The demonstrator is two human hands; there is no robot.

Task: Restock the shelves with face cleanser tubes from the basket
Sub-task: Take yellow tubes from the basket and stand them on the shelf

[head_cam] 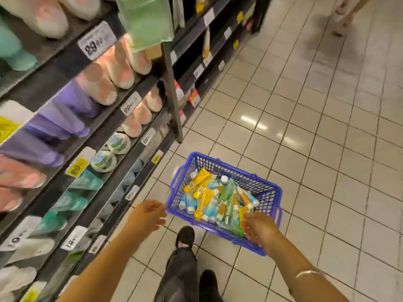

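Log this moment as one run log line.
right hand reaching into blue basket | left hand open, empty | tubes in basket

Glossy pale floor tiles [305,127] — ceiling lights reflected.

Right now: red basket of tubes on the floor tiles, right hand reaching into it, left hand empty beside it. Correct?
Not quite: the basket is blue, not red, as the head view shows. The rest holds: it sits on the floor tiles full of tubes, the right hand reaches into it, and the left hand is empty beside it.
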